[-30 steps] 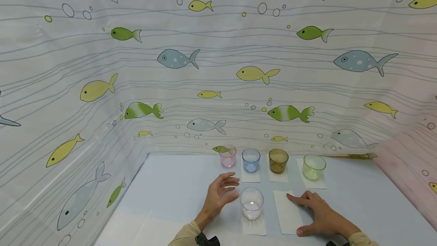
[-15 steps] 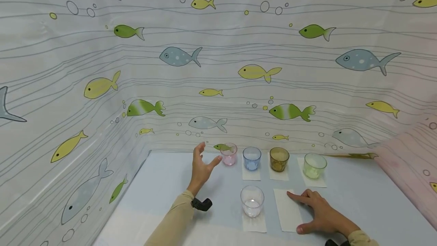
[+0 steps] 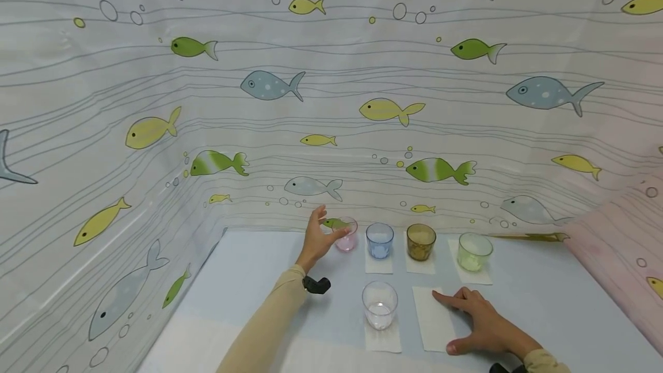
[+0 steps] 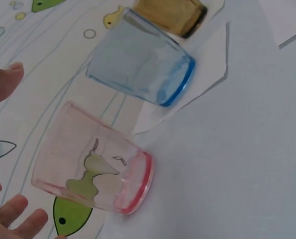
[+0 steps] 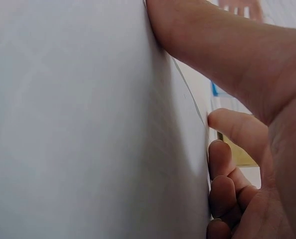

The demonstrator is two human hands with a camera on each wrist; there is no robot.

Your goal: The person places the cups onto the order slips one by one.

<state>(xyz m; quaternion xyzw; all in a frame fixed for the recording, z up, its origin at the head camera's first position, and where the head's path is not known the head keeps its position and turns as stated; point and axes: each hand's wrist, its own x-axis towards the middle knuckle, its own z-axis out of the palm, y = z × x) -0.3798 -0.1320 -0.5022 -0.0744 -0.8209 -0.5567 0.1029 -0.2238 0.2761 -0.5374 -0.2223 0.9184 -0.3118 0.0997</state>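
Observation:
My left hand (image 3: 317, 240) is spread at the pink glass (image 3: 349, 242), thumb and fingers apart. In the left wrist view the fingertips (image 4: 32, 223) stand off the pink glass (image 4: 95, 162), with a gap to its rim. My right hand (image 3: 486, 322) rests at a white paper sheet (image 3: 432, 321), index finger and thumb stretched out at its right side. From the right wrist view, the thumb (image 5: 198, 30) and fingertips lie against the flat surface. Left of that sheet, a clear glass (image 3: 380, 307) stands on another piece of paper (image 3: 383, 343).
Along the back stand a blue glass (image 3: 380, 242), an amber glass (image 3: 420, 243) and a green glass (image 3: 473, 253), each on white paper. Behind them rises a fish-patterned curtain (image 3: 342, 160). The table (image 3: 248, 281) has a pale blue cover.
The left hand has moved from beside the clear glass, forward and left, then right to the pink glass. The right hand has stayed at the paper sheet.

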